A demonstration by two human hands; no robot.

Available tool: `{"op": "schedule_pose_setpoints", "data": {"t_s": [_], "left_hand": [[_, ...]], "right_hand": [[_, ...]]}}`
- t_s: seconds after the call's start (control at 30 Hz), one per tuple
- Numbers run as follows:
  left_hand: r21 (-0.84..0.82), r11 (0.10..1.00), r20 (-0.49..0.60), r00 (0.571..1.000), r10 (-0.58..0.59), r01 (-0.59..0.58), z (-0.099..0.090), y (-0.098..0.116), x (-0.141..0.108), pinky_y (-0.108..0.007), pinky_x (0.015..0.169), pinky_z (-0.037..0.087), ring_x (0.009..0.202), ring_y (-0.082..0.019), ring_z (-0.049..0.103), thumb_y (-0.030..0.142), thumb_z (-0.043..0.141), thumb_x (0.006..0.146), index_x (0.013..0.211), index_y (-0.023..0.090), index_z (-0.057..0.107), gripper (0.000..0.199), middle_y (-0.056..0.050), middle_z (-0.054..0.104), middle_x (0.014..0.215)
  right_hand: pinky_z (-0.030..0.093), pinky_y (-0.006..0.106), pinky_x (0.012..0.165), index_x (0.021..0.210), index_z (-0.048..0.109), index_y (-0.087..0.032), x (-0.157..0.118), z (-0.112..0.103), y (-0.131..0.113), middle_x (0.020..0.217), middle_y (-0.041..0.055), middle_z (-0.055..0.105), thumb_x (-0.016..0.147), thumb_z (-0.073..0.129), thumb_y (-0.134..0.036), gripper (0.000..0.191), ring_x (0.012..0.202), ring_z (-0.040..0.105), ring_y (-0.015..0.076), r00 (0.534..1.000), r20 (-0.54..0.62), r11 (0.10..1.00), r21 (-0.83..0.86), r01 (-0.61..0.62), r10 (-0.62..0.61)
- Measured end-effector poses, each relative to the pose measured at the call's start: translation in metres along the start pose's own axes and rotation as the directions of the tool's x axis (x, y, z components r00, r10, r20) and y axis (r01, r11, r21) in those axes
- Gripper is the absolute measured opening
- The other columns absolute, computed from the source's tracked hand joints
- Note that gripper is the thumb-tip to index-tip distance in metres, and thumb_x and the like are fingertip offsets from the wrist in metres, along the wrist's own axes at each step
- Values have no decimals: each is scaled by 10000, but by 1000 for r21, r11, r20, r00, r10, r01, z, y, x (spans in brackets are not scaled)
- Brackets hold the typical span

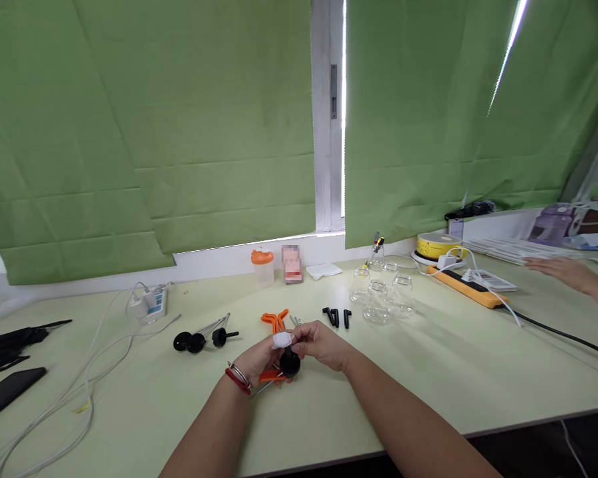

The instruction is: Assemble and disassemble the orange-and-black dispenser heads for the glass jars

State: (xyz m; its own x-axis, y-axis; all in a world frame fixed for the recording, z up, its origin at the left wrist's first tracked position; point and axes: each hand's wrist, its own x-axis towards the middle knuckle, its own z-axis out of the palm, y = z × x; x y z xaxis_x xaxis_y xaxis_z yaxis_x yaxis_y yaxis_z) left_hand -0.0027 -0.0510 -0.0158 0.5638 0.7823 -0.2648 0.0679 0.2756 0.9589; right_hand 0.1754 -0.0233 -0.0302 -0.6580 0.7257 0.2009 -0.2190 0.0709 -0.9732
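Note:
My left hand (265,360), with bracelets at the wrist, is closed around a black round part (290,363) near the table's front edge. A white wrapping (282,340) shows at its fingers. An orange piece (272,376) and a thin metal rod lie under or in that hand; which is unclear. My right hand (319,342) pinches at the top of the black part, close to the left fingertips. Just behind the hands are orange pieces (275,320). Black parts with metal rods (196,342) lie to the left, and small black handles (335,317) to the right.
Several glass jars (377,305) stand right of centre. Behind are an orange-lidded cup (264,268) and a tissue (323,270). An orange power strip (468,287), yellow roll (436,245) and another person's hand (563,271) are at right. Cables, a white power strip (157,303) and phone (10,394) are left.

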Motion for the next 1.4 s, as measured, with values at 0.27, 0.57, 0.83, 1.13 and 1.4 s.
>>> {"op": "schedule_pose_setpoints", "data": {"t_s": [0.27,0.57,0.83,1.13,1.4], "left_hand": [[-16,1000,-12,1000,-18,17,-2,-2,2,-209,374,328,562,-158,576,510,430,803,1088,178,498,443,-57,553,810],[-25,1000,-28,1000,-4,3,0,-2,1,-219,386,326,555,-162,573,485,453,799,1093,200,499,413,-61,564,849],[-4,998,-73,996,-55,55,4,0,-1,-224,399,312,551,-167,570,534,444,780,1025,163,528,452,-57,570,742],[-2,998,-76,995,-64,64,2,0,0,-226,391,308,538,-155,560,546,439,764,906,167,523,414,-52,571,732],[-13,999,-53,998,-41,41,1,-1,0,-229,408,333,553,-161,566,553,420,774,939,193,499,404,-38,583,716]], "right_hand": [[412,275,640,762,642,-134,2,-1,4,715,-6,586,616,757,-264,226,654,510,108,1000,-5,1000,10,-3,3],[405,274,623,748,628,-136,2,-2,6,699,-10,588,604,764,-252,229,618,498,98,1000,-4,999,34,-14,14],[406,257,598,738,602,-144,3,-1,9,659,-28,585,577,783,-228,256,585,503,89,999,-32,999,33,-14,15],[404,251,618,814,624,-149,2,-1,7,672,-33,585,562,792,-215,310,616,509,89,1000,-17,999,38,-16,17],[400,252,617,741,563,-156,3,0,9,657,-40,562,559,796,-236,307,618,514,96,999,-14,999,41,-34,34]]}}
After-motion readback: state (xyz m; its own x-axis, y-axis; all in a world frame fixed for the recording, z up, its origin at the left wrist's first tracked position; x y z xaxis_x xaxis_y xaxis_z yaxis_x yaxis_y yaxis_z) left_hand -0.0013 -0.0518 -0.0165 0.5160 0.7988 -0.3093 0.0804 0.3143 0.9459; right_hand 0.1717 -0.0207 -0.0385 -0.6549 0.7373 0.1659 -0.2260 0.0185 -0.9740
